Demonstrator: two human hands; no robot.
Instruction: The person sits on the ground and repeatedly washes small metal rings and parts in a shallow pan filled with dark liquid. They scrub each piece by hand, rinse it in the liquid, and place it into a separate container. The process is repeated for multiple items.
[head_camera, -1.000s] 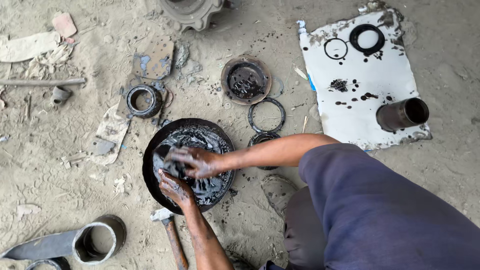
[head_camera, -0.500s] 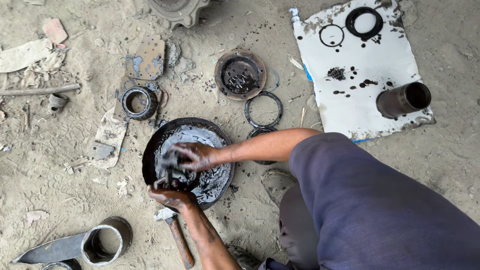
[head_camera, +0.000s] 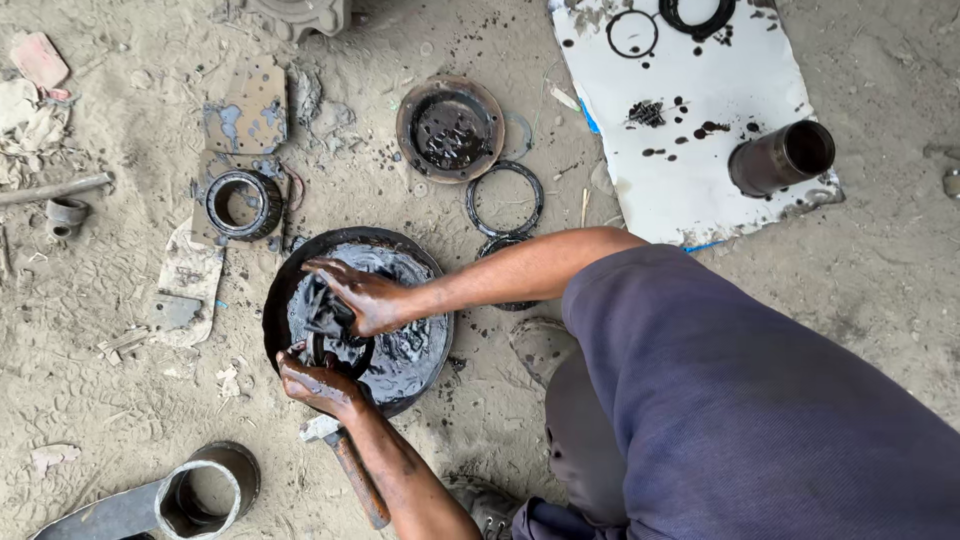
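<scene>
A round black pan (head_camera: 283, 290) of dark oily liquid sits on the sandy ground. My left hand (head_camera: 318, 386), coated in black grease, is at the pan's near rim and grips a black ring (head_camera: 362, 356) that lies in the liquid. My right hand (head_camera: 362, 296) reaches in from the right over my knee and presses a dark soaked rag or brush (head_camera: 318, 312) against the ring's upper part. Both hands are inside the pan, a few centimetres apart.
A hammer with a wooden handle (head_camera: 356, 478) lies just below the pan. Around it lie a bearing ring (head_camera: 240, 203), a round rusty cover (head_camera: 450, 128), thin black rings (head_camera: 503, 198), a white sheet (head_camera: 700, 170) with a metal sleeve (head_camera: 782, 157), and a pipe piece (head_camera: 205, 490).
My right hand has slid a little to the left across the pan, rubbing. My left hand has stayed at the near rim on the ring. The view has shifted slightly.
</scene>
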